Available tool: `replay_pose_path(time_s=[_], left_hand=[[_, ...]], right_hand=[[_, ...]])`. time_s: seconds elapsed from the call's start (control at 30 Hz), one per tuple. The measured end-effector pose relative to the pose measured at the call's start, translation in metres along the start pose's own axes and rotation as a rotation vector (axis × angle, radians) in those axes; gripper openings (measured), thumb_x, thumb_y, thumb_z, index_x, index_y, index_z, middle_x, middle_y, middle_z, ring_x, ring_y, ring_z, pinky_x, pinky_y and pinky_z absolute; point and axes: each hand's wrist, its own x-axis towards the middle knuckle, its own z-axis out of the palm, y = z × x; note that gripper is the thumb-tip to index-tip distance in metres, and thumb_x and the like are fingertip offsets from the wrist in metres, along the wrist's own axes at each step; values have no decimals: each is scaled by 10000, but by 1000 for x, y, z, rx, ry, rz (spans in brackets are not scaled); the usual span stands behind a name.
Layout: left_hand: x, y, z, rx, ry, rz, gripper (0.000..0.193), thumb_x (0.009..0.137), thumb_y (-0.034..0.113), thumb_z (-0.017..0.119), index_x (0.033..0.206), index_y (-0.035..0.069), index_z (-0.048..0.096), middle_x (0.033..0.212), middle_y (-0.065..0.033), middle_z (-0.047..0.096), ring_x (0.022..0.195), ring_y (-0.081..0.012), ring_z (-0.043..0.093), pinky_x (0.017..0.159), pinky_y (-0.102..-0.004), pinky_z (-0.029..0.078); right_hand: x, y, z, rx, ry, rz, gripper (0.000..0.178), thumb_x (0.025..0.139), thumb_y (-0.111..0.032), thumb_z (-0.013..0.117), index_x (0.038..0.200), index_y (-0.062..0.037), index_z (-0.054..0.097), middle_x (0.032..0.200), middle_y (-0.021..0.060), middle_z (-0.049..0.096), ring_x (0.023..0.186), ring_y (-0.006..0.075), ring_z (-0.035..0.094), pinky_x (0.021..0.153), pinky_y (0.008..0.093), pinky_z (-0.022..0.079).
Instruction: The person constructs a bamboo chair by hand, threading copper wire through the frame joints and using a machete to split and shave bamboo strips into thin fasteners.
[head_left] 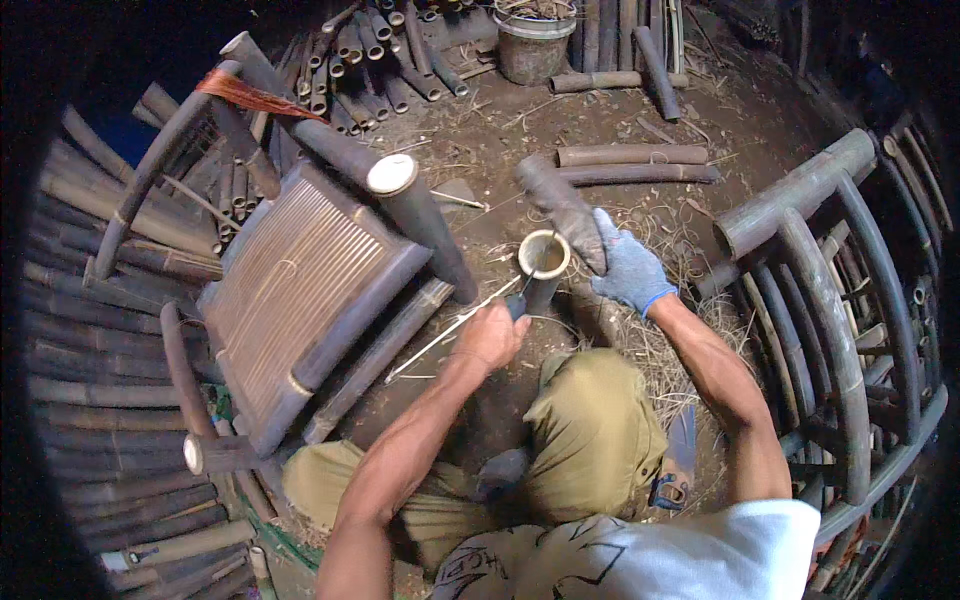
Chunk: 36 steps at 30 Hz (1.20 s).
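Note:
My left hand is closed round the dark handle of a thin-bladed tool, whose narrow blade slants up across the mouth of an upright bamboo tube. The blade's exact kind is not clear. In a grey-blue glove with a blue cuff, my right hand is closed on the near end of a thick, worn, dark piece of wood or bamboo. That piece tilts over the tube's right side. A long pale strip runs from beside my left hand toward the lower left.
On the left stands a bamboo chair with a slatted panel. Another bamboo frame is on the right. A handsaw lies beside my knee among shavings. Bamboo pieces, a bucket and stacked tubes lie farther off.

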Motion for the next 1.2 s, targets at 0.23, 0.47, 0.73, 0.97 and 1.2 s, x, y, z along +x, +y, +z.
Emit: replay_pose_path(time_s=[0.23, 0.47, 0.73, 0.97, 1.2], left_hand=[[21, -10, 43, 47, 65, 37, 504, 943, 393, 577, 1112, -81, 544, 910, -356, 656, 887, -500, 657, 780, -543, 527], [19, -32, 58, 14, 52, 61, 523, 938, 387, 589, 1157, -86, 549, 937, -357, 655, 886, -499, 658, 793, -545, 520], [22, -48, 59, 70, 31, -18, 547, 941, 403, 576, 1204, -75, 536, 1013, -344, 659, 963, -491, 651, 865, -544, 513], [84, -68, 124, 178, 345, 214, 580, 916, 409, 591, 1284, -32, 510, 889, -315, 677, 836, -476, 678, 795, -552, 540], [123, -62, 140, 32, -12, -65, 567, 941, 435, 550, 1251, -37, 502, 988, -334, 662, 939, -504, 647, 834, -563, 513]], right_hand=[[29, -2, -53, 86, 384, -22, 1023, 691, -290, 784, 1535, -84, 243, 1246, 254, 582, 1095, 421, 605, 921, 461, 517], [-17, 18, 22, -33, -38, -18, 1068, 670, -243, 804, 1545, -82, 214, 1239, 262, 595, 1101, 442, 603, 925, 463, 520], [1, 4, -6, 161, 453, 85, 1083, 699, -292, 813, 1547, -54, 183, 1348, 297, 509, 1212, 426, 537, 995, 440, 479], [-22, 64, 66, 69, 29, 70, 997, 688, -297, 806, 1530, -114, 305, 1144, 306, 618, 1026, 445, 632, 891, 490, 524], [-19, 103, 78, 177, 317, 183, 983, 705, -298, 767, 1520, -66, 269, 1137, 284, 602, 1035, 437, 606, 894, 484, 511]])
